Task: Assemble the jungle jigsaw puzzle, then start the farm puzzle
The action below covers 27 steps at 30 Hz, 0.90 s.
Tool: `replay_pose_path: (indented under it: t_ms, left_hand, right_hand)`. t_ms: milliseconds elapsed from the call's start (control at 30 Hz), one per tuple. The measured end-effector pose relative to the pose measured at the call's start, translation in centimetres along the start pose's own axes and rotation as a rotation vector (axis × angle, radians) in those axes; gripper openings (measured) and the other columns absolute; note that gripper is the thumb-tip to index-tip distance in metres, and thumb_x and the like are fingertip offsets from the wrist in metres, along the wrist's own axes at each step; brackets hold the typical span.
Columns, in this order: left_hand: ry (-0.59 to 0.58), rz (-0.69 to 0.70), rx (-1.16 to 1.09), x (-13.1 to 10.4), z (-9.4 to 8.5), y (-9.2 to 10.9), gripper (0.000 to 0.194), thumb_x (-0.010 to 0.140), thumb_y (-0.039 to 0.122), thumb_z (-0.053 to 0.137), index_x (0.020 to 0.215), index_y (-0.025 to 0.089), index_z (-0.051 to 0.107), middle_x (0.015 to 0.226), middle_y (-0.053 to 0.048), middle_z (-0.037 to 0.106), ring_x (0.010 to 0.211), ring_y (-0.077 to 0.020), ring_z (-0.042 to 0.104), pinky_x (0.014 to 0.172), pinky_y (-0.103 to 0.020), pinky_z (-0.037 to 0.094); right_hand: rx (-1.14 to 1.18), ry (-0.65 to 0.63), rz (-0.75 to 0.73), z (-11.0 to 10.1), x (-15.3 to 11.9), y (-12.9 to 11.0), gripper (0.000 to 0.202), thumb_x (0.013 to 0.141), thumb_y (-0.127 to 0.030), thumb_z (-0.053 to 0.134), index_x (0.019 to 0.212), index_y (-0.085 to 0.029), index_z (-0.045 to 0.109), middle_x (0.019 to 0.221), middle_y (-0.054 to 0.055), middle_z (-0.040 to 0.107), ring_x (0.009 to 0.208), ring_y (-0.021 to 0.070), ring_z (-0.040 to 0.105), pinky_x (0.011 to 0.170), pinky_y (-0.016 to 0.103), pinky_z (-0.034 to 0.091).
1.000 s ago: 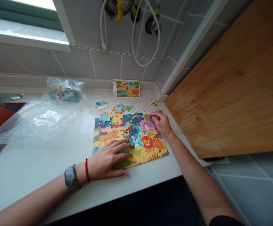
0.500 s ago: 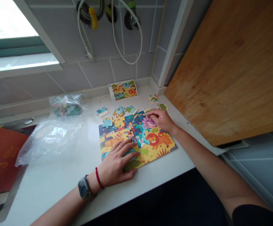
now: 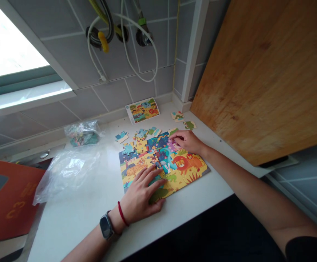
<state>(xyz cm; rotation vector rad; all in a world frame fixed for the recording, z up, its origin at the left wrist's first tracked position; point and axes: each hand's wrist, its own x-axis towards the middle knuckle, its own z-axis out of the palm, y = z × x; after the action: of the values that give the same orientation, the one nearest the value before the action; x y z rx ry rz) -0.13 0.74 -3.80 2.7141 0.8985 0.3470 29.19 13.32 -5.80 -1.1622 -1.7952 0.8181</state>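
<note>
A jigsaw puzzle [image 3: 184, 176] with bright cartoon animals lies partly joined on the white counter. My left hand [image 3: 144, 191] rests flat across its lower left part, fingers spread and holding nothing. At the puzzle's upper right, my right hand [image 3: 187, 141] has its fingers curled in over the purple animal [image 3: 172, 146]. Whether a piece is pinched under those fingertips is hidden. Along the top edge lie loose puzzle pieces [image 3: 141, 134], some overlapping. A blue piece [image 3: 122, 137] sits apart to their left. Beyond my right hand are two more spots of pieces, a green one [image 3: 189, 125] among them.
A picture card [image 3: 143, 110] of the puzzle leans near the tiled wall. To the left are a bag of pieces [image 3: 83, 134], an empty clear bag [image 3: 65, 171] and an orange box [image 3: 13, 203]. A wooden board [image 3: 267, 72] stands at the right; cables [image 3: 155, 54] hang above.
The camera view has tilted and shifted, so the whole scene sits slightly lower and farther right. Both hands keep nearly the same places on the puzzle; the right fingers have shifted only slightly.
</note>
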Motion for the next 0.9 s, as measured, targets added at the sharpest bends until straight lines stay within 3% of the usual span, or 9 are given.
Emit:
replay_pose_path:
  t_ms: [100, 233, 333, 500, 900]
  left_hand:
    - [0.002, 0.009, -0.001, 0.0, 0.0, -0.1, 0.053, 0.087, 0.038, 0.071, 0.139, 0.026, 0.063, 0.156, -0.012, 0.054, 0.149, -0.0384, 0.044, 0.12, -0.059, 0.043]
    - [-0.004, 0.012, -0.002, 0.1, -0.1, -0.1, 0.051, 0.088, 0.04, 0.071, 0.137, 0.025, 0.064, 0.155, -0.012, 0.055, 0.149, -0.0387, 0.044, 0.12, -0.06, 0.042]
    - [-0.007, 0.013, -0.005, 0.1, -0.1, -0.2, 0.052, 0.089, 0.042, 0.071, 0.138, 0.025, 0.064, 0.156, -0.013, 0.055, 0.149, -0.039, 0.044, 0.12, -0.06, 0.042]
    - [-0.005, 0.042, -0.009, 0.2, -0.2, -0.3, 0.059, 0.091, 0.06, 0.07, 0.139, 0.027, 0.065, 0.153, -0.015, 0.057, 0.147, -0.0406, 0.046, 0.118, -0.061, 0.043]
    - [0.007, 0.049, -0.01, 0.3, -0.3, -0.3, 0.046, 0.101, 0.053, 0.061, 0.138, 0.025, 0.063, 0.154, -0.013, 0.056, 0.148, -0.0376, 0.044, 0.119, -0.06, 0.043]
  right_hand:
    - [0.097, -0.016, 0.073, 0.2, -0.2, 0.3, 0.023, 0.087, -0.02, 0.062, 0.094, -0.02, 0.083, 0.079, 0.003, 0.079, 0.061, 0.0131, 0.07, 0.056, 0.022, 0.055]
    - [0.21, -0.064, 0.154, 0.2, -0.5, 0.2, 0.021, 0.086, -0.025, 0.068, 0.1, -0.019, 0.082, 0.079, 0.003, 0.08, 0.056, 0.0139, 0.073, 0.052, 0.022, 0.058]
    - [0.18, -0.109, 0.121, 0.2, -0.7, 0.0, 0.021, 0.087, -0.028, 0.07, 0.103, -0.019, 0.082, 0.078, 0.004, 0.08, 0.058, 0.0163, 0.075, 0.053, 0.023, 0.06]
    - [0.144, -0.142, 0.067, 0.1, -0.8, -0.3, 0.021, 0.088, -0.029, 0.072, 0.104, -0.02, 0.082, 0.072, 0.002, 0.079, 0.059, 0.0169, 0.074, 0.056, 0.025, 0.059]
    - [0.11, -0.154, 0.019, 0.3, -0.9, -1.0, 0.021, 0.089, -0.031, 0.07, 0.101, -0.02, 0.083, 0.076, 0.003, 0.08, 0.065, 0.0169, 0.073, 0.062, 0.025, 0.057]
